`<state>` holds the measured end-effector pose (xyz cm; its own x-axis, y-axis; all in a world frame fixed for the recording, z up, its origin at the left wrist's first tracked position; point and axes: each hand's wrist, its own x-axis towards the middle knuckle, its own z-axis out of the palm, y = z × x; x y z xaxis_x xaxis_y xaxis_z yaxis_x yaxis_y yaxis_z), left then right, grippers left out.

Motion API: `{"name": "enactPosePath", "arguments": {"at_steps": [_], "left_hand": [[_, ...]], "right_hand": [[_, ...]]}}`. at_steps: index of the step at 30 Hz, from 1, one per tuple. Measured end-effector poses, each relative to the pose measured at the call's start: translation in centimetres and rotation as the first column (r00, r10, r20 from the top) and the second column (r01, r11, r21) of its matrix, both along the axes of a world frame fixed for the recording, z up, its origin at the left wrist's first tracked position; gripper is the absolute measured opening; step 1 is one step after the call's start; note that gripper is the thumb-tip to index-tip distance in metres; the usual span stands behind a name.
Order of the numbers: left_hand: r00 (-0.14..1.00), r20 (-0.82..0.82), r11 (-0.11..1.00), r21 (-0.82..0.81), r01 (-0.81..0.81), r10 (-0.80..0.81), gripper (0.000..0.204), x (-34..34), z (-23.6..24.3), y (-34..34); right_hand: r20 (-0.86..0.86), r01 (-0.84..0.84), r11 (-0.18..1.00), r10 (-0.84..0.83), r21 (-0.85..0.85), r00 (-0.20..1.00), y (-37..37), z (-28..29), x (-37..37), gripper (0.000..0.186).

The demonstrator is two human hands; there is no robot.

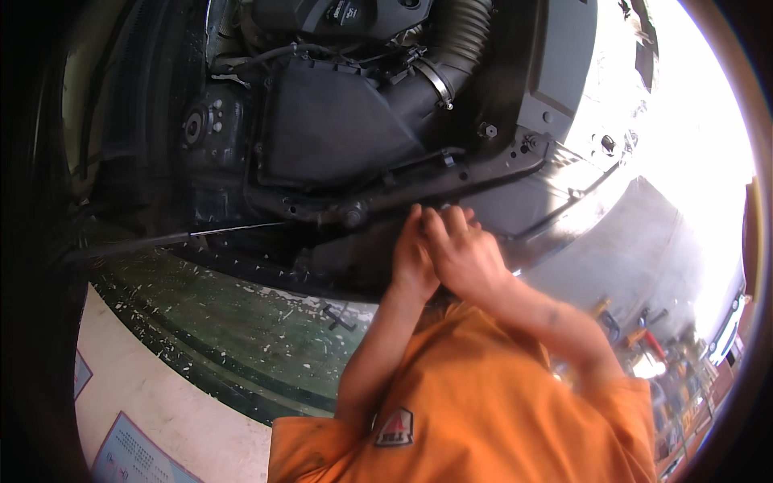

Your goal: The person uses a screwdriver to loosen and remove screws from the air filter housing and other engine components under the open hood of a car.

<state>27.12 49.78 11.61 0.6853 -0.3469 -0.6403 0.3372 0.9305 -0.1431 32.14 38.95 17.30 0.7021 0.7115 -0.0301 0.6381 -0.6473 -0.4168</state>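
Note:
Both my hands are together over the near edge of an open car engine bay, by the fender. My left hand point(413, 259) is closed, its fingers curled up against the other hand. Partly overlapping it, my right hand point(469, 256) is also closed, with bent fingers. Whatever they hold, if anything, is hidden by the fingers. Just beyond them runs a dark metal rail point(411, 189) with bolts. Close by on the right sits the headlight point(515, 197). A black air filter box point(330, 121) lies farther in.
A ribbed intake hose point(463, 36) with a metal clamp point(436, 83) joins the filter box. At left, a thin strut rod point(233, 230) crosses the bay's edge. Tools point(644, 342) lie blurred at the lower right. A scuffed green floor point(266, 330) shows below the car.

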Motion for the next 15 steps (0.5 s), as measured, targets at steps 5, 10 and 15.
{"name": "enactPosePath", "arguments": {"at_steps": [5, 10, 15], "left_hand": [[0.999, -0.003, 0.996, 0.067, -0.051, 0.052, 0.055, -0.2, -1.0, -0.5], [0.991, 0.133, 0.983, 0.178, -0.049, 0.025, 0.029, -0.5, -2.5, 0.0], [0.965, 0.232, 0.972, 0.226, 0.070, -0.123, 0.033, 0.2, -1.6, 0.1]], "right_hand": [[-0.081, 0.097, 0.994, -0.092, 0.059, 0.992, -0.4, -2.0, -0.6, 0.031], [-0.438, 0.364, 0.930, -0.352, -0.060, 0.827, 0.3, -1.0, 1.2, 0.032], [0.191, -0.204, 0.965, 0.234, -0.165, 0.953, -1.4, -1.6, 2.5, 0.022]]}}
